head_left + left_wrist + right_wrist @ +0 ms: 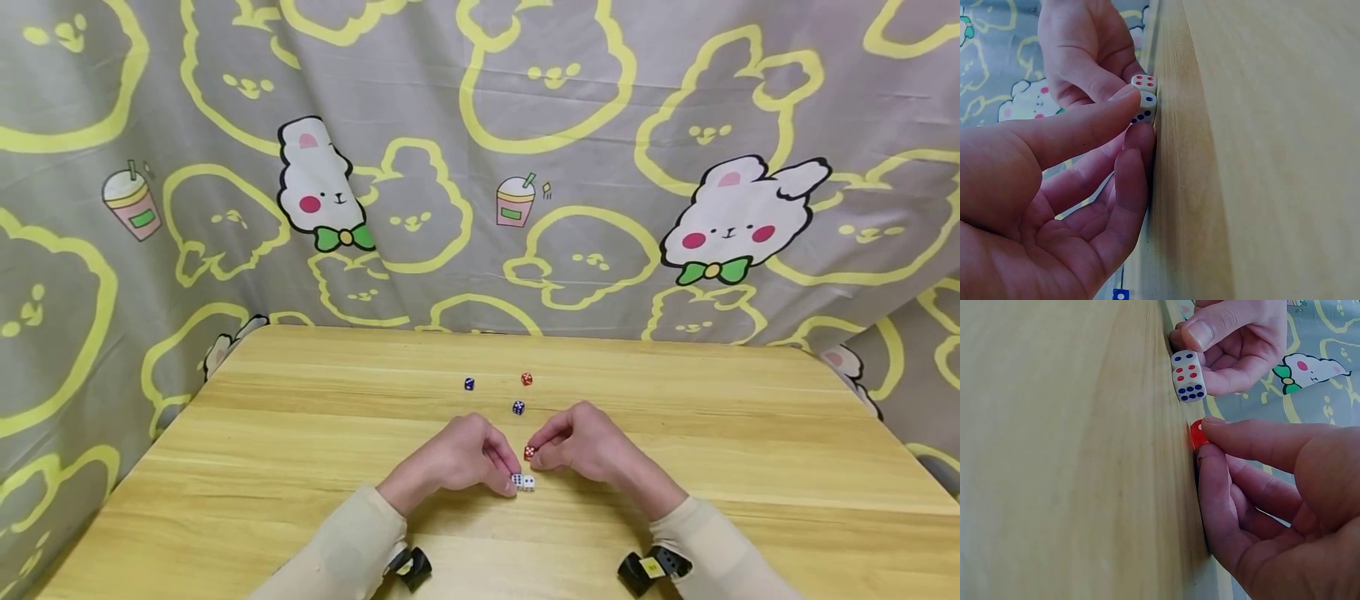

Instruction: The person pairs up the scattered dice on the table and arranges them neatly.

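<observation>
In the head view my left hand (468, 457) pinches a white die (517, 480) between thumb and fingers. A second white die (529, 482) sits right against it on its right side. The left wrist view shows the held white die (1147, 107) by the thumb tip, with the other white die (1144, 82) just beyond. My right hand (583, 446) grips a red die (529, 452) slightly behind the white pair. Thumb and fingertips cover much of that red die (1197, 433) in the right wrist view, a small gap away from the white dice (1189, 376).
Farther back on the wooden table (300, 417) lie a blue die (469, 384), another blue die (518, 407) and a second red die (527, 379). A patterned curtain (420, 100) hangs behind the table's far edge and along its sides.
</observation>
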Motion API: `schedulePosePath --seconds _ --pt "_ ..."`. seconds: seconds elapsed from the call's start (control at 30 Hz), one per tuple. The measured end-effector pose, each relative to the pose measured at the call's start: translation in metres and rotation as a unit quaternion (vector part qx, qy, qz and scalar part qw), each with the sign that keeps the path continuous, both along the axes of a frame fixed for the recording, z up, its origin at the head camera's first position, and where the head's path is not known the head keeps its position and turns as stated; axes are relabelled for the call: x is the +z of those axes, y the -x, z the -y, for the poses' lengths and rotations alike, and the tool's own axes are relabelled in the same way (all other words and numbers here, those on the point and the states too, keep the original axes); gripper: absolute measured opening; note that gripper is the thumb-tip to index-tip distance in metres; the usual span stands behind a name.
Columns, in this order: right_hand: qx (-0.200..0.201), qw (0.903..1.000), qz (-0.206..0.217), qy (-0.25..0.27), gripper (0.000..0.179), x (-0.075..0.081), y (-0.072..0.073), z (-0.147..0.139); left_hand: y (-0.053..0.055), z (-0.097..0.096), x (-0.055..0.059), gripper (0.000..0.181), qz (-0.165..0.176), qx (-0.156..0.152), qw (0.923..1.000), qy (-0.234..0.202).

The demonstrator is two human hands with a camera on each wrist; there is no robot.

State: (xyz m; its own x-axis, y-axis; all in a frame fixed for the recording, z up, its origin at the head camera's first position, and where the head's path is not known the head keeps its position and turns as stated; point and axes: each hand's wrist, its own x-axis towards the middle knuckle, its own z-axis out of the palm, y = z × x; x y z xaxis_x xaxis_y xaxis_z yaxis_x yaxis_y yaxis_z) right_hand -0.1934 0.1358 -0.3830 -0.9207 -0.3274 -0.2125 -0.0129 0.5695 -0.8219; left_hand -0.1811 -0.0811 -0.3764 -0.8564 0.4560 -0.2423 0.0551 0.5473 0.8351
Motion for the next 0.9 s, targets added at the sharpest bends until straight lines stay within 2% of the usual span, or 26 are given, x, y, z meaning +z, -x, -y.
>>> schedulePosePath --seconds 0.9 --pt "0.003 0.9998 0.014 0.017 0.017 -0.0011 0.0003 -0.0013 -0.0007 -0.0007 -0.0002 0.017 0.002 0.001 1.0 0.004"
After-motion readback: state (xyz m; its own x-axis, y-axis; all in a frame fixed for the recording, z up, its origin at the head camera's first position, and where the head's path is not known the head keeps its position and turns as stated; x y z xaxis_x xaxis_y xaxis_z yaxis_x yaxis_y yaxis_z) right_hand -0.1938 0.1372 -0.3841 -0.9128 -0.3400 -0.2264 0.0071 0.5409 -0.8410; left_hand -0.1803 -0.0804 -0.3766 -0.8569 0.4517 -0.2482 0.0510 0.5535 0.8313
